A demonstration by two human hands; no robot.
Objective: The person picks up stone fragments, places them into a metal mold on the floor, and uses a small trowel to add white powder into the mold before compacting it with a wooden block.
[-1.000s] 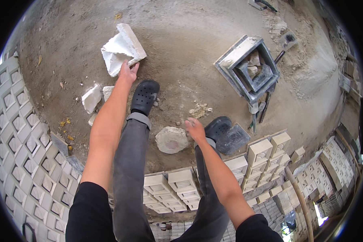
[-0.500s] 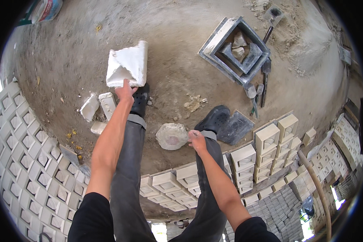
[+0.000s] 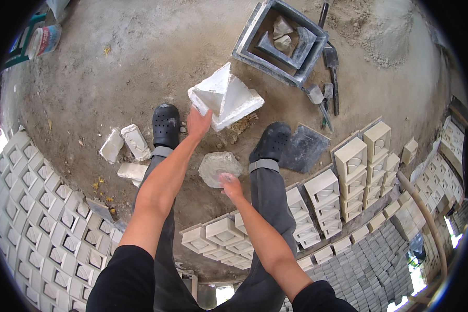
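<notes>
A white angular plaster piece point(image 3: 244, 101) with sloping inner faces is in front of me, between and beyond my shoes. My left hand point(image 3: 198, 122) is closed on its near left edge, the fingers partly hidden. On the ground between my feet lies a rough, roundish pale slab point(image 3: 216, 165). My right hand point(image 3: 230, 186) is over the slab's near right edge, its fingers loosely bent and a little apart with nothing visible in them. Whether it touches the slab is unclear.
A square dark-framed mould point(image 3: 312, 47) holding stone lumps stands far right, beside hand tools point(image 3: 332, 78). A dark flat plate point(image 3: 304, 148) lies by my right shoe. Broken white blocks point(image 3: 135, 141) lie left. Stacked pale blocks point(image 3: 348, 161) and patterned blocks point(image 3: 47, 223) flank me.
The plaster piece has moved right, from beyond my left shoe to between my shoes, and turned in my left hand. My right hand has shifted left, from beside the slab to over its edge.
</notes>
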